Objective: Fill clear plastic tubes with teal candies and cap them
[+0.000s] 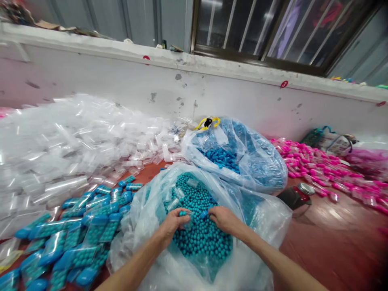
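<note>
A clear plastic bag [254,226] lies open in front of me, full of small teal balls [206,238]. Over the left part of the balls, my left hand [174,224] is closed on a clear container with teal balls in it. My right hand [224,219] pinches a blue cap [204,214] just above the balls, a short gap from the container. A few clear containers [172,203] rest on the balls beyond my left hand.
Filled blue-capped containers [93,230] lie at the left, below a large heap of clear containers [75,141]. Behind stands a bag [257,161] of blue caps [222,157]. Pink-capped containers [327,165] and a dark jar [295,197] are at the right, along the wall [242,97].
</note>
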Available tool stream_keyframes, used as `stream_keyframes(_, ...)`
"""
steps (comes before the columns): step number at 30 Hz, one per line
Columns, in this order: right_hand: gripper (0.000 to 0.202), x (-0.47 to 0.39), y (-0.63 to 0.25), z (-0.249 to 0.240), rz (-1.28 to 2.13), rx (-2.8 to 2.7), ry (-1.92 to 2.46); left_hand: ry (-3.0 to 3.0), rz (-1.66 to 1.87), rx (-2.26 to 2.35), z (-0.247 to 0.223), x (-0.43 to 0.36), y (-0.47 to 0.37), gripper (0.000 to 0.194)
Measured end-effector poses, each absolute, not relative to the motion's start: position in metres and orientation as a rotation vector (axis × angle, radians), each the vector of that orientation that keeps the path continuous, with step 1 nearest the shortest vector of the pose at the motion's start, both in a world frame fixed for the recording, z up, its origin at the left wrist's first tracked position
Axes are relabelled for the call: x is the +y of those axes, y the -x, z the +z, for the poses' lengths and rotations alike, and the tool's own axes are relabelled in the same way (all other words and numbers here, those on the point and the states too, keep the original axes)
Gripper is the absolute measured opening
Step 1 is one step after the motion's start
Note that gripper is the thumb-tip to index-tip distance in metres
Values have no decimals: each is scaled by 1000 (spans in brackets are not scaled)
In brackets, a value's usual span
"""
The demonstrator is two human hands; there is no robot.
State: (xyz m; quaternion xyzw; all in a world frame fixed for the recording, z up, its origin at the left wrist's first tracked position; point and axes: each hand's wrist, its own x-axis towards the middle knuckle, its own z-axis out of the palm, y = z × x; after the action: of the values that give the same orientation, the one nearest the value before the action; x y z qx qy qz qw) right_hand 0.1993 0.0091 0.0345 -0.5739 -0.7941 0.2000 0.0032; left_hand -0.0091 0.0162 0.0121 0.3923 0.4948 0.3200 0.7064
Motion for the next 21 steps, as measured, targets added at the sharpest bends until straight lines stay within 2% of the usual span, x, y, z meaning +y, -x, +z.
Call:
stream_keyframes(3,27,15,-188,31,591,-2425,1658,-807,703,1166,9,18,8,37)
stream_keyframes(7,34,11,-164,25,1010,-2158,1488,-791,746,1190,10,20,-1,32)
stream_keyframes(12,15,15,-151,24,1272,-1772,1427,-931,813,1254,17,21,-9,28)
stream_keyframes(15,12,27,-162,34,1456,-1795,1415,-1134,811,1324,27,23,-5,34)
stream_keyframes(18,5,33,-171,46,1555,-2036,1325,-1703,577,1290,40,21,1,38)
stream_keyframes(21,5,20,-171,47,1512,-2089,1398,-2096,163,1252,49,15,7,23)
